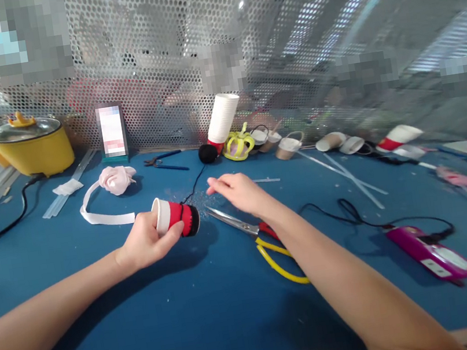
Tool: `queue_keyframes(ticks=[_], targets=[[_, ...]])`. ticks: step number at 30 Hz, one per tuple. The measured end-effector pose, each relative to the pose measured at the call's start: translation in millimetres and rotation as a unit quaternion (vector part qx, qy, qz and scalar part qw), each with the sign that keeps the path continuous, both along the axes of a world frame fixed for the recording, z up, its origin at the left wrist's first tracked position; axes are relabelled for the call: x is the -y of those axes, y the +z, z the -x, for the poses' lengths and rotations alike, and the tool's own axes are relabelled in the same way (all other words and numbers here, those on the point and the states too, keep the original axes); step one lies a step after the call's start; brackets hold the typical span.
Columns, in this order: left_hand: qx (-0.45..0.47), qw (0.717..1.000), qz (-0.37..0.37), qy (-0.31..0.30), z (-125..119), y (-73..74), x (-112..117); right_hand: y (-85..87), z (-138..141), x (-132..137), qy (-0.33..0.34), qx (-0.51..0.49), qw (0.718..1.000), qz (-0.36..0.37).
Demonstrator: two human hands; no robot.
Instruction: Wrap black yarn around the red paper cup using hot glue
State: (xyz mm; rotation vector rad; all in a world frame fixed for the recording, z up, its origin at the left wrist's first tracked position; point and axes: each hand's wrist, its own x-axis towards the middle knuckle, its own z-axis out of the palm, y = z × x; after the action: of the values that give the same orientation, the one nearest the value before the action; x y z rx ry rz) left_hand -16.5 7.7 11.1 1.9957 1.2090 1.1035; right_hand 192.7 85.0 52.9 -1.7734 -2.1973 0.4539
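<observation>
My left hand (149,240) grips a paper cup (163,215), tipped on its side, with a red band and a black band around it. Black yarn crosses the red band and runs from the cup to a black yarn ball (207,154) farther back. To the right of the cup, my right hand (238,193) hovers with fingers extended toward the left, apart from the cup, and nothing shows in it. Below that hand lie large scissors (234,221) with red and yellow handles, partly hidden by my right forearm.
A yellow electric pot (48,153) and a phone (112,132) stand at the back left, near a white ribbon rose (116,179) and pliers (170,164). Behind are stacked paper cups (223,117) and a yellow-striped ornament (238,145). A purple power strip (420,249) lies right.
</observation>
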Motion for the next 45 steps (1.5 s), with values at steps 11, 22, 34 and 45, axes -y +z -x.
queue_keyframes(ticks=[11, 22, 34, 45], targets=[[0.037, 0.994, 0.088, -0.056, -4.0, 4.0, 6.2, -9.8, 36.5, 30.2, 0.194, -0.469, 0.809, 0.296], [0.192, 0.943, 0.271, -0.025, -7.5, 3.0, -2.7, 1.1, 36.4, 44.4, 0.143, -0.488, 0.852, 0.123], [0.188, 0.932, 0.311, -0.001, -9.4, 7.2, -3.8, 8.8, 28.6, 46.2, 0.126, -0.392, 0.910, -0.042], [0.193, 0.935, 0.295, -0.040, -11.3, 7.9, 4.2, -3.0, 28.6, 34.2, 0.094, -0.372, 0.921, -0.064]])
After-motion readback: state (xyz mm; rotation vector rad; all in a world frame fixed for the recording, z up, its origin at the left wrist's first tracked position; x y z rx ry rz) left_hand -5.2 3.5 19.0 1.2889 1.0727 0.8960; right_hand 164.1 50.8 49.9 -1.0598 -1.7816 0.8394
